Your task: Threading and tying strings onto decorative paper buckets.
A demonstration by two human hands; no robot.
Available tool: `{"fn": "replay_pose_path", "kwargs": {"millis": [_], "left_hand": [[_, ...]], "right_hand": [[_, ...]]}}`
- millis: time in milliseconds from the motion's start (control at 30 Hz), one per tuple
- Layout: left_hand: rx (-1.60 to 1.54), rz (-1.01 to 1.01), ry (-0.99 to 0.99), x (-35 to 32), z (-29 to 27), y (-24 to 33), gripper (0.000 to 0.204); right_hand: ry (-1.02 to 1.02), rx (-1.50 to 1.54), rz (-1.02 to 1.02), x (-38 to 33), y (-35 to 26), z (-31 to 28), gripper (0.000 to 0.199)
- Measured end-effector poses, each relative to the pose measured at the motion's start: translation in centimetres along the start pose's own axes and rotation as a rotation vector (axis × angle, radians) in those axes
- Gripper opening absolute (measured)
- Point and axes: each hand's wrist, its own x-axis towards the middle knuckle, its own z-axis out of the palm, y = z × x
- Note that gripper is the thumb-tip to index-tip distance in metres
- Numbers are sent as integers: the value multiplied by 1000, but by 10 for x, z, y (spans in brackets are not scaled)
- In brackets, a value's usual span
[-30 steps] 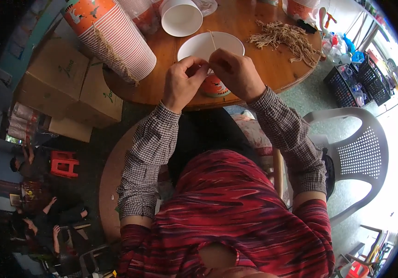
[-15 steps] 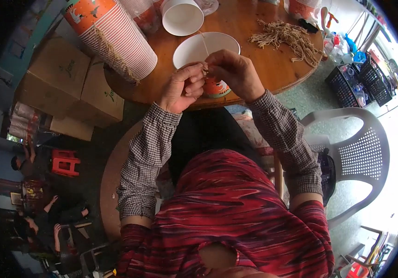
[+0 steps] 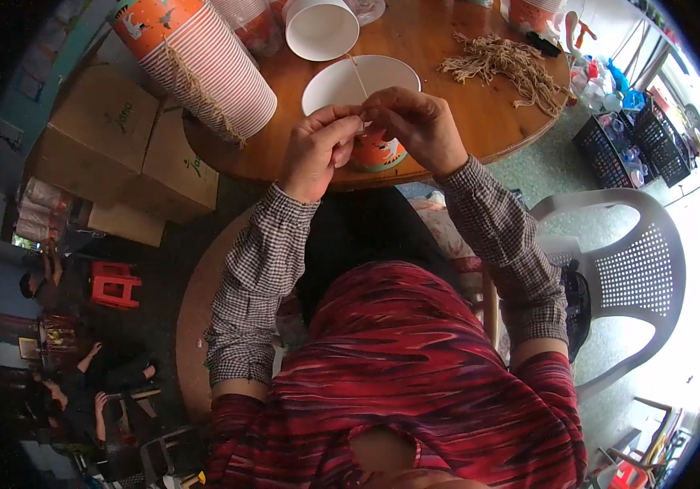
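Observation:
An orange paper cup (image 3: 382,152) with a white inside and pale printed figures stands near the table's front edge, partly hidden by my hands. My left hand (image 3: 315,151) is closed, thumb and forefinger pinched together over the cup's near side. Right against it, my right hand (image 3: 415,126) is also closed in a pinch, the fingertips of both hands meeting. A thin piece of twine (image 3: 358,76) runs from the fingertips across the cup's mouth toward a white-lined cup (image 3: 321,33) lying on its side behind. What exactly lies between the fingertips is mostly hidden.
A tall leaning stack of nested paper cups (image 3: 211,69) with twine hanging down it is at left on the round wooden table (image 3: 285,155). Loose twine (image 3: 496,69) lies at right. Cardboard boxes (image 3: 101,122), a plastic chair (image 3: 635,269) and black crates (image 3: 610,151) surround the table.
My left hand has turned, its curled fingers now tucked behind the thumb side. Both hands stay at the cup, which has shifted very slightly. The twine over its mouth slants a little differently.

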Motion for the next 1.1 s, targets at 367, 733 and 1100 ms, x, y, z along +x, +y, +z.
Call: {"fn": "replay_pose_path", "kwargs": {"millis": [367,733,1100], "left_hand": [[295,78,118,-3,13,7,15],[713,285,71,2,-5,6,20],[780,222,45,-7,1,12,26]], "right_hand": [[-68,-314,-57,6,-5,-6,7],[-89,-607,-188,11,-17,-15,9],[-125,-578,-139,9,-13,-18,13]]}}
